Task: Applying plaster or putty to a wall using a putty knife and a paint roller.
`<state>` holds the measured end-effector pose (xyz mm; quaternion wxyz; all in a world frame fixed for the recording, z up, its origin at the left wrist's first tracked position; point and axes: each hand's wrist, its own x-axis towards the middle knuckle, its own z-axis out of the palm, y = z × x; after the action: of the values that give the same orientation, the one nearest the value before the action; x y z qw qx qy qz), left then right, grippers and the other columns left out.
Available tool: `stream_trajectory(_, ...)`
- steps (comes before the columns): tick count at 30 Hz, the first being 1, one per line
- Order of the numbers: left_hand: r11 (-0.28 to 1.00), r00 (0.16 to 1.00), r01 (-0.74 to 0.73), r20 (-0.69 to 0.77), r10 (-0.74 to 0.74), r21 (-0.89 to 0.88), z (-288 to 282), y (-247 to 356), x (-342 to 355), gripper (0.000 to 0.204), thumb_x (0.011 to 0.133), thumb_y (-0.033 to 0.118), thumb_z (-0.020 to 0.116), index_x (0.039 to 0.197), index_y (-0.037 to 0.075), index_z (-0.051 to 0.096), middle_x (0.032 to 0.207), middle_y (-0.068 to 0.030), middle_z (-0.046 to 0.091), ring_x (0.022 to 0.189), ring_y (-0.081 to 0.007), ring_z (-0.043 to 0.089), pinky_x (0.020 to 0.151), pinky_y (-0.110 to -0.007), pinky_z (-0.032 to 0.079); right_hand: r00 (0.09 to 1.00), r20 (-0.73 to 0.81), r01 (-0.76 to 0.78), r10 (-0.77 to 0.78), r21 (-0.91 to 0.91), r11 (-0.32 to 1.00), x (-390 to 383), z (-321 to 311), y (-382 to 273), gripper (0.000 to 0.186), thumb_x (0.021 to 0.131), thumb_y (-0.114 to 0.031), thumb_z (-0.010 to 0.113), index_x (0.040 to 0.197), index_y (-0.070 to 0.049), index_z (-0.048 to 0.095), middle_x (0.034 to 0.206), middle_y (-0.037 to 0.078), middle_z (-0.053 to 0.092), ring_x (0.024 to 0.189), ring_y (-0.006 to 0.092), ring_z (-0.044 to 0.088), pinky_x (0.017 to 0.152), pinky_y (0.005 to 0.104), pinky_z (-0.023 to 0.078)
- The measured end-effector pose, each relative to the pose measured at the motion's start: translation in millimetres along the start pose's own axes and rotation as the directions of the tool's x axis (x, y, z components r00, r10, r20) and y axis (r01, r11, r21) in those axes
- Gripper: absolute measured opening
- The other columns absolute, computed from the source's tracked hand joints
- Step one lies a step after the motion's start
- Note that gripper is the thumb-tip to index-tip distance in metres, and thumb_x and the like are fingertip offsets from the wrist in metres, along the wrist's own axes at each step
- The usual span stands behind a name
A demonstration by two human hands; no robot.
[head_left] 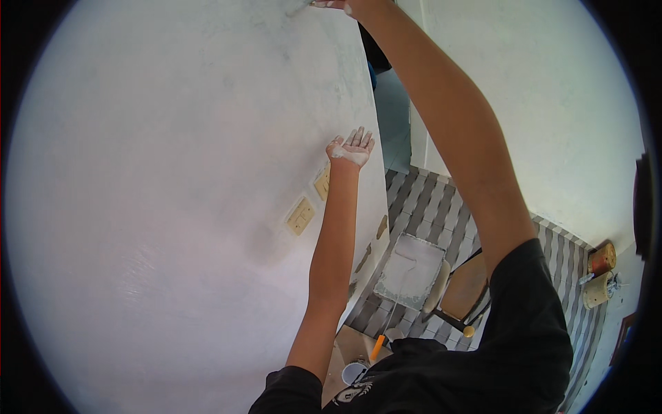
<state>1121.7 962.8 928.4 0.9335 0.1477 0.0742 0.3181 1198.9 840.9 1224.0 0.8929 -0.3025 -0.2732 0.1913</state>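
Observation:
My right arm reaches up to the top edge of the view. There my right hand (336, 4), partly cut off, is closed at the white wall (172, 138). A thin grey tool (298, 10) juts out to the left of its fingers, against the wall; its kind is too little in view to tell. Lower down, my left hand (351, 148) is raised in front of the wall near its right edge, palm showing and fingers spread. White smears coat its palm and fingertips, and it holds nothing. Grey patches mottle the upper wall.
Two cream switch plates (301, 216) sit beside my left forearm. Below are a white-smeared board (412, 272), a brown-seated chair (465, 288), a white tub (354, 373) and an orange object (378, 347). Stained buckets (596, 290) stand at the far right. Plaster is chipped along the wall's edge.

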Motion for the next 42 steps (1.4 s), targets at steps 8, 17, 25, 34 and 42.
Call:
stream_trajectory(8,1.0,0.999,-0.012,-0.035,0.012,0.016,-17,-2,4,0.056,0.095,0.031,0.019,0.144,0.004,0.016,0.148,-0.0112,0.025,0.137,-0.0338,0.023,0.111,-0.047,0.018,0.99,0.14,-0.03,-0.03,0.409,0.912,-17,-98,147,0.027,0.087,-0.012,0.05,0.106,0.007,0.045,0.099,0.025,0.058,0.086,0.0349,0.065,0.082,0.0394,0.054)
stream_trajectory(17,1.0,0.995,0.003,-0.1,-0.003,-0.002,-57,-4,16,0.057,0.095,0.033,0.02,0.144,0.005,0.019,0.147,-0.0116,0.028,0.136,-0.0337,0.026,0.11,-0.048,0.019,0.952,-0.129,-0.279,0.279,0.02,0.96,-41,-164,213,0.032,0.076,-0.006,0.056,0.099,0.014,0.045,0.086,0.025,0.06,0.061,0.0319,0.066,0.055,0.0361,0.06)
stream_trajectory(25,0.998,0.996,0.056,-0.071,-0.055,0.007,-52,-29,15,0.057,0.095,0.033,0.02,0.144,0.005,0.017,0.149,-0.011,0.025,0.137,-0.0331,0.023,0.11,-0.047,0.018,0.994,-0.067,-0.103,0.082,-0.41,0.906,19,-116,154,0.034,0.075,-0.009,0.056,0.094,0.019,0.049,0.084,0.029,0.06,0.056,0.0349,0.066,0.046,0.0363,0.055)
stream_trajectory(34,0.999,0.998,0.032,-0.053,-0.03,0.042,-58,-15,-12,0.059,0.094,0.034,0.022,0.144,0.004,0.016,0.148,-0.0123,0.026,0.137,-0.035,0.022,0.11,-0.049,0.019,0.98,0.199,-0.043,0.009,0.167,0.985,7,-77,94,0.034,0.085,-0.006,0.051,0.113,0.01,0.042,0.095,0.027,0.057,0.084,0.0345,0.065,0.073,0.0407,0.058)
stream_trajectory(42,0.998,0.999,0.03,-0.036,-0.029,0.047,-111,-21,-16,0.062,0.091,0.037,0.026,0.144,0.005,0.018,0.147,-0.0122,0.027,0.136,-0.0351,0.025,0.109,-0.049,0.02,0.985,0.133,-0.164,0.11,0.523,0.836,-57,-171,259,0.027,0.085,-0.005,0.052,0.108,0.005,0.042,0.106,0.023,0.052,0.087,0.0346,0.063,0.083,0.0445,0.053)
